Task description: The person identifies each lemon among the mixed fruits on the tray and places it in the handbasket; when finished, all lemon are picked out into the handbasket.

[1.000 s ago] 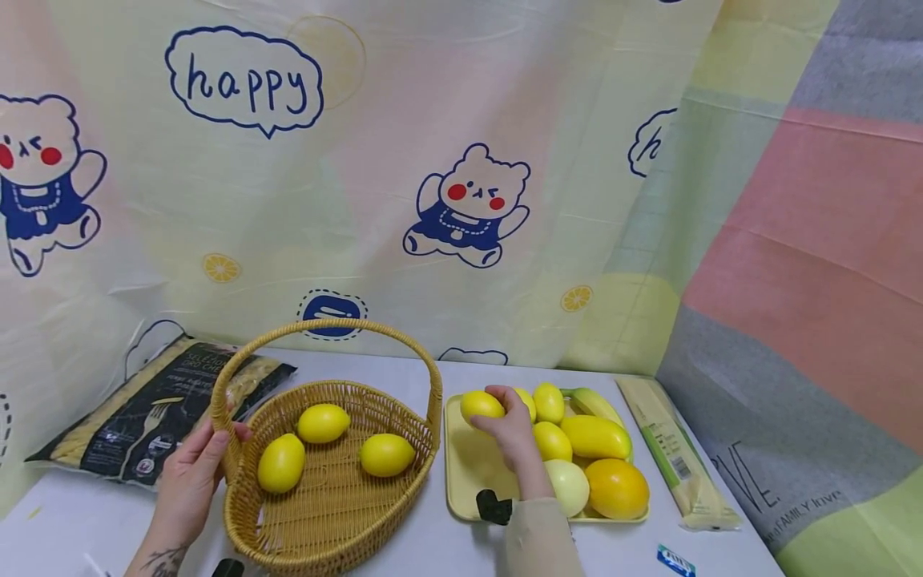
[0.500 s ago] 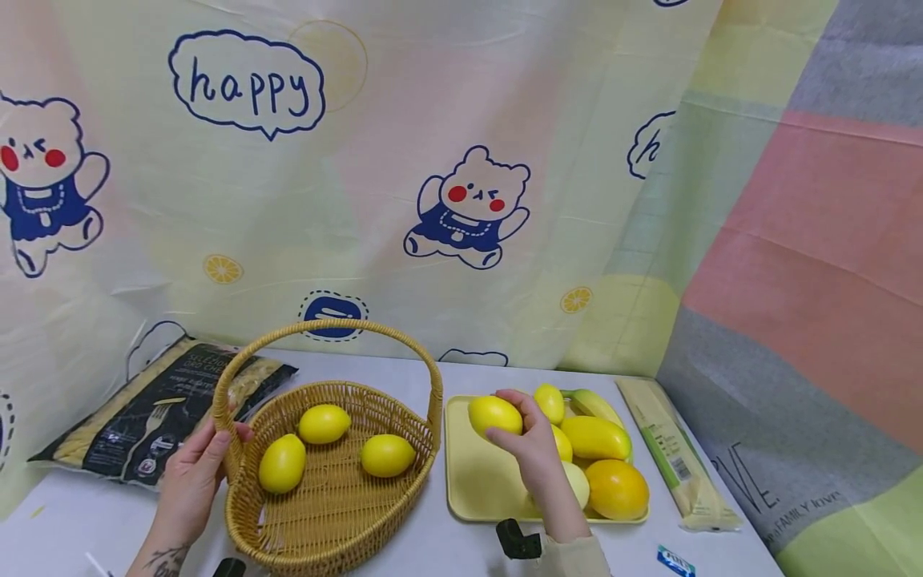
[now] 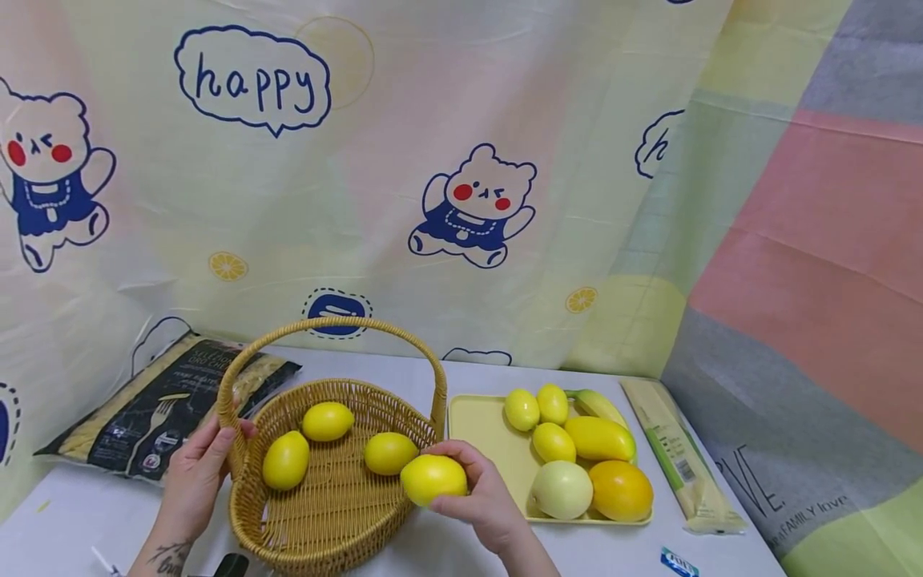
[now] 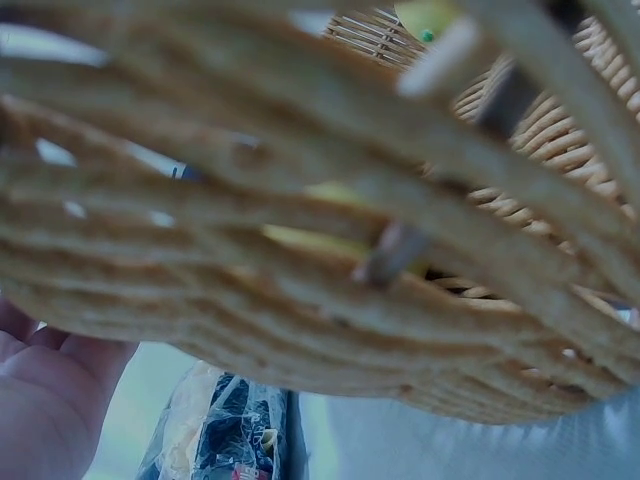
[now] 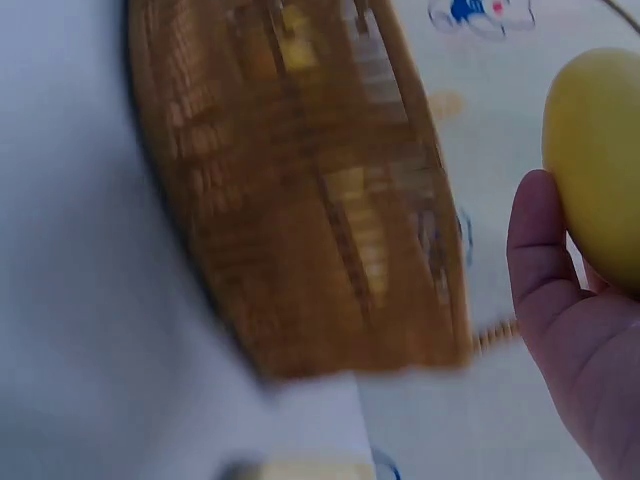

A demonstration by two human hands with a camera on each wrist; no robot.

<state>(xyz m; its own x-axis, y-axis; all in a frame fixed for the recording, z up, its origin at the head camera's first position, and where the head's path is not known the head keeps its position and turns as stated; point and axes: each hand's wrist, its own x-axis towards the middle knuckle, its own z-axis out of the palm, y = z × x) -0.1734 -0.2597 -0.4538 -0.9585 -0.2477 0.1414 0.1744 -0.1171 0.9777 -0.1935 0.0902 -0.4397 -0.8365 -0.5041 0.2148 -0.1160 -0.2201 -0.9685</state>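
A wicker basket [image 3: 339,517] with a tall arched handle holds three lemons: one at its left side [image 3: 285,461], one at the back [image 3: 328,421] and one at the right [image 3: 390,453]. My left hand [image 3: 189,481] grips the base of the handle at the left rim. In the left wrist view, part of that hand shows beside the woven wall [image 4: 280,220]. Thumb and fingers of my right hand [image 3: 490,501] hold another lemon [image 3: 434,479], which overlaps the basket's right rim in the head view. The right wrist view shows this lemon [image 5: 600,160] up close.
A yellow tray [image 3: 476,425] on the right carries several fruits, including a banana [image 3: 597,405], a pale green round fruit [image 3: 562,490] and an orange one [image 3: 622,490]. A pasta bag [image 3: 166,409], a long packet [image 3: 681,453] and a small blue packet [image 3: 679,562] lie around.
My right hand has carried the lemon from above the tray leftward and nearer to the basket's right rim. My left hand keeps its grip on the basket.
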